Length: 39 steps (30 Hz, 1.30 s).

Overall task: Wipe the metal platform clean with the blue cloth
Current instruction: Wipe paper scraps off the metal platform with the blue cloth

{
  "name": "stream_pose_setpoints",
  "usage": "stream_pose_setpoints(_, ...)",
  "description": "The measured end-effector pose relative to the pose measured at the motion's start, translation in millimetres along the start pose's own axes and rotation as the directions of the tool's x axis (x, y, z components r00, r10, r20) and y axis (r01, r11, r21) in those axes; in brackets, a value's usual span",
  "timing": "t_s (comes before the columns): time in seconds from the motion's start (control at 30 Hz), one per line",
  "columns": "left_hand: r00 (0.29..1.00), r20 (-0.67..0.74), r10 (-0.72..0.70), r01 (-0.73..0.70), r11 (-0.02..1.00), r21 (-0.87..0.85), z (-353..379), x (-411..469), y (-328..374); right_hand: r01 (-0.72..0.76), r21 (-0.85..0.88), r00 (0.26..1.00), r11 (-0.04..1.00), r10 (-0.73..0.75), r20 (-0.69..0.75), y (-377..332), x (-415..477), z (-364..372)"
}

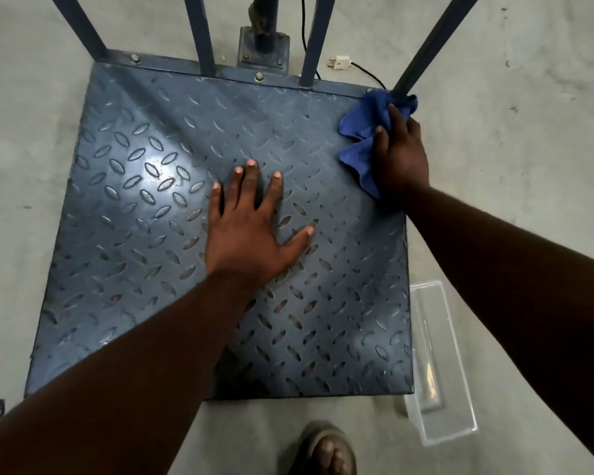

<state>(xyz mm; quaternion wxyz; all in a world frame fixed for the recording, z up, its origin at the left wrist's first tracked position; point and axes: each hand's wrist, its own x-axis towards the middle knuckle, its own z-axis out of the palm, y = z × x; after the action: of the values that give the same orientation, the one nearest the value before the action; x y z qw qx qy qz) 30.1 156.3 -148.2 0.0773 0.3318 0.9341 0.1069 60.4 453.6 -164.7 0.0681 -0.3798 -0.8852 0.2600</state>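
Observation:
The metal platform [144, 255] is a dark blue square of raised diamond tread plate lying on the concrete floor, with a bright glare patch on its left half. My left hand [251, 228] lies flat on its middle, fingers spread, holding nothing. My right hand [400, 152] presses the crumpled blue cloth [362, 132] against the platform's far right corner, beside an upright bar. Part of the cloth is hidden under my palm.
Several blue upright bars [199, 32] rise from the platform's far edge, with a bolted post base [263, 51] behind them. A white plug [340, 62] with black cable lies on the floor beyond. A clear plastic box [436, 365] sits by the near right corner. My sandalled foot [326, 450] stands below.

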Motion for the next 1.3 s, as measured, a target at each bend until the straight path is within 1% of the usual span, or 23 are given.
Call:
stream_pose_setpoints(0.2, 1.0, 0.002, -0.012, 0.012, 1.0, -0.017, 0, 0, 1, 0.047, -0.005, 0.998, 0.999, -0.047, -0.043, 24, -69, -11)
stream_pose_setpoints(0.33, 1.0, 0.009, -0.008, 0.009, 1.0, -0.014, 0, 0, 1, 0.03, 0.042, 0.998, 0.999, -0.032, 0.061, 32, -116, -12)
stream_pose_setpoints(0.43, 1.0, 0.001, -0.015, 0.015, 1.0, -0.004, 1, 2, -1, 0.038, 0.015, 0.994, 0.999, -0.039, 0.097, 27, -96, -10)
stream_pose_setpoints(0.53, 1.0, 0.0, -0.015, 0.015, 1.0, -0.012, 2, 2, 0, 0.059, -0.017, 0.995, 0.998, -0.057, 0.087, 18, -49, -9)
stream_pose_setpoints(0.6, 1.0, -0.013, -0.013, 0.013, 1.0, -0.018, 1, 2, 1, 0.077, -0.024, 0.996, 0.997, -0.076, 0.053, 8, -16, -9)
stream_pose_setpoints(0.73, 1.0, -0.019, -0.01, 0.01, 1.0, 0.006, 1, 1, 0, 0.111, -0.001, 0.99, 0.994, -0.11, -0.091, -2, 12, -6)
stream_pose_setpoints(0.87, 1.0, -0.03, -0.006, 0.007, 1.0, 0.009, 1, 1, 1, 0.138, 0.004, 0.983, 0.99, -0.136, -0.122, 3, 11, -5)
stream_pose_setpoints(0.93, 0.999, -0.041, -0.005, 0.005, 1.0, 0.005, 2, 1, 3, 0.127, 0.016, 0.984, 0.992, -0.124, -0.124, 4, 13, -6)
stream_pose_setpoints(1.1, 0.999, -0.051, -0.006, 0.006, 1.0, 0.012, 2, 0, 2, 0.129, 0.042, 0.988, 0.991, -0.125, -0.095, 6, 15, -5)
stream_pose_setpoints(1.23, 0.998, -0.059, -0.004, 0.005, 1.0, 0.01, 4, -1, 1, 0.071, 0.038, 0.996, 0.997, -0.073, 0.045, 6, 22, -8)
stream_pose_setpoints(1.3, 0.998, -0.06, -0.003, 0.003, 1.0, 0.009, 3, -1, 1, 0.04, 0.036, 0.997, 0.999, -0.043, 0.068, 6, 23, -9)
